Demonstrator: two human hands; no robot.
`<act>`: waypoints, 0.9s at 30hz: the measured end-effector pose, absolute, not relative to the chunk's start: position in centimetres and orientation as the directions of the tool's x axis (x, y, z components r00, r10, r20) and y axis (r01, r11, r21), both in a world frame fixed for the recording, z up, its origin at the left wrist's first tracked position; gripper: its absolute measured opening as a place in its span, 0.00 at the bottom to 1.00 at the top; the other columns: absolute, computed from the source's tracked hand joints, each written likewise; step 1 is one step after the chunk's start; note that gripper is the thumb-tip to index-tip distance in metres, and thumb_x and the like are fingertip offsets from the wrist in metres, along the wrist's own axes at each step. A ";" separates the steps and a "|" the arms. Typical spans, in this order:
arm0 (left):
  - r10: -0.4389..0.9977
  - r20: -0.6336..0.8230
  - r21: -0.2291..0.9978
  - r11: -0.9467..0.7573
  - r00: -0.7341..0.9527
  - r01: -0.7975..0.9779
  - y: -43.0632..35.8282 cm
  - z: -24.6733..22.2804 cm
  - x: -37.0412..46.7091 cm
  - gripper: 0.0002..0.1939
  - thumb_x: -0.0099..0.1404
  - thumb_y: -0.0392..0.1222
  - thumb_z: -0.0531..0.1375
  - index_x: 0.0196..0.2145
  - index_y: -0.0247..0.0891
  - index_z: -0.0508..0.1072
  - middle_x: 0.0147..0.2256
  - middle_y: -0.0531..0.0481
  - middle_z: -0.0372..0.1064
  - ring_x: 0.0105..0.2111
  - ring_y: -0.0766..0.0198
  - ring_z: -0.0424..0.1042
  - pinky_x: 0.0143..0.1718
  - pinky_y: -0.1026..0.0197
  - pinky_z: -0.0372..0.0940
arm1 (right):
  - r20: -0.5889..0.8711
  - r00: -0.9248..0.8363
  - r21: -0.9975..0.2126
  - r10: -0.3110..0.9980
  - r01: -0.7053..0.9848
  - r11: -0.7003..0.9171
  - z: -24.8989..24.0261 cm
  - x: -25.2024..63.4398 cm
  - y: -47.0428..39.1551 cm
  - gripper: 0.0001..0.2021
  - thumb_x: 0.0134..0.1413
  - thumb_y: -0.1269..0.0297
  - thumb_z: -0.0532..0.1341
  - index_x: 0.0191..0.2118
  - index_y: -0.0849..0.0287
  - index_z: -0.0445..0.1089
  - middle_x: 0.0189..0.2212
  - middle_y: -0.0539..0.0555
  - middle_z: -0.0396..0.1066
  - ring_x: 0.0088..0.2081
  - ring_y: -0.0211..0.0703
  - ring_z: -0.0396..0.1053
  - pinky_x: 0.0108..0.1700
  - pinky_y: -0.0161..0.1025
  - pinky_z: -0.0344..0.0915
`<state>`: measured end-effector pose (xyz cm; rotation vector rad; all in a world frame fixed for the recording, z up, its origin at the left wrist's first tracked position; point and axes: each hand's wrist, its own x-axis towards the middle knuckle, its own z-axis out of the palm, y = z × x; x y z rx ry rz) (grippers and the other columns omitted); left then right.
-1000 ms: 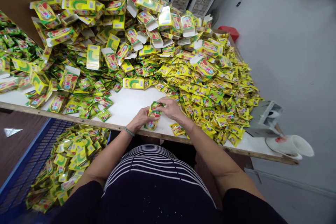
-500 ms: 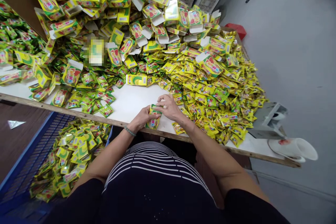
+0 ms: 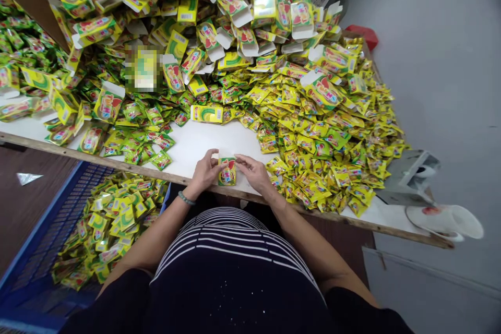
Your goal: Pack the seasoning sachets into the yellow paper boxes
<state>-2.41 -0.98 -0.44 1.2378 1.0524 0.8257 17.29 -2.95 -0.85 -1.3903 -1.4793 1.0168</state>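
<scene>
Got a small green-and-yellow box (image 3: 227, 173) at the front edge of the white table (image 3: 182, 159), pinched by left hand (image 3: 204, 171) with thumb on its front, and right hand (image 3: 255, 173) with fingers close together at its right side. Can't read the colourful lettering (way too tiny), but can spot barcodes on loose boxes (image 3: 206, 114) behind

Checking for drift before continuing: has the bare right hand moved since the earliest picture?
Yes: the bare right hand is now closer to the brown wooden front edge of the white table.

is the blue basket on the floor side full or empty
Neither, it's partly filled: a heap of yellow boxes lies in the blue basket, with bare mesh beside it.
</scene>
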 end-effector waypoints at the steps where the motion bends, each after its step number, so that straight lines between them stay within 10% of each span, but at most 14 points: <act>1: 0.936 -0.165 0.986 0.146 0.312 0.083 -1.1 -0.5 -2.5 0.29 0.58 0.49 0.67 0.52 0.38 0.62 0.29 0.54 0.75 0.27 0.65 0.73 0.30 0.65 0.65 | 0.056 -0.017 -0.952 0.998 0.301 0.059 -1.1 17.2 -3.1 0.17 0.57 0.51 0.62 0.46 0.56 0.76 0.43 0.56 0.77 0.41 0.44 0.73 0.46 0.42 0.70; 9: 0.921 -0.059 0.994 0.018 0.386 0.110 -1.7 -0.3 -1.8 0.21 0.62 0.48 0.63 0.48 0.41 0.60 0.34 0.52 0.76 0.31 0.66 0.74 0.33 0.66 0.65 | 0.069 -0.117 -0.905 0.991 0.410 0.111 -0.1 17.9 -2.2 0.12 0.56 0.53 0.62 0.31 0.57 0.75 0.30 0.53 0.75 0.32 0.41 0.70 0.38 0.39 0.68; 12: 0.902 -0.036 0.995 -0.010 0.431 0.104 -1.6 -0.3 -1.7 0.14 0.63 0.48 0.62 0.41 0.40 0.65 0.32 0.54 0.75 0.31 0.67 0.73 0.33 0.67 0.65 | 0.034 -0.103 -0.923 0.994 0.378 0.071 0.5 18.2 -1.7 0.14 0.54 0.53 0.63 0.41 0.57 0.75 0.31 0.52 0.76 0.33 0.42 0.72 0.37 0.38 0.68; 23: 0.916 -0.192 0.972 0.227 0.352 -0.058 -1.3 -0.6 -1.6 0.29 0.52 0.50 0.70 0.41 0.42 0.56 0.30 0.54 0.76 0.31 0.64 0.76 0.35 0.63 0.68 | 0.151 -0.405 -0.540 0.902 0.730 0.418 3.3 17.5 -2.1 0.14 0.64 0.54 0.59 0.41 0.53 0.80 0.39 0.56 0.80 0.42 0.48 0.72 0.47 0.45 0.61; 27: 0.915 -0.211 0.967 0.248 0.345 -0.066 -1.3 -0.5 -1.5 0.30 0.51 0.49 0.71 0.41 0.41 0.57 0.30 0.54 0.76 0.30 0.64 0.76 0.35 0.62 0.68 | 0.146 -0.365 -0.584 0.920 0.719 0.378 2.8 17.3 -1.9 0.12 0.65 0.58 0.58 0.41 0.51 0.80 0.39 0.54 0.81 0.42 0.46 0.72 0.48 0.45 0.62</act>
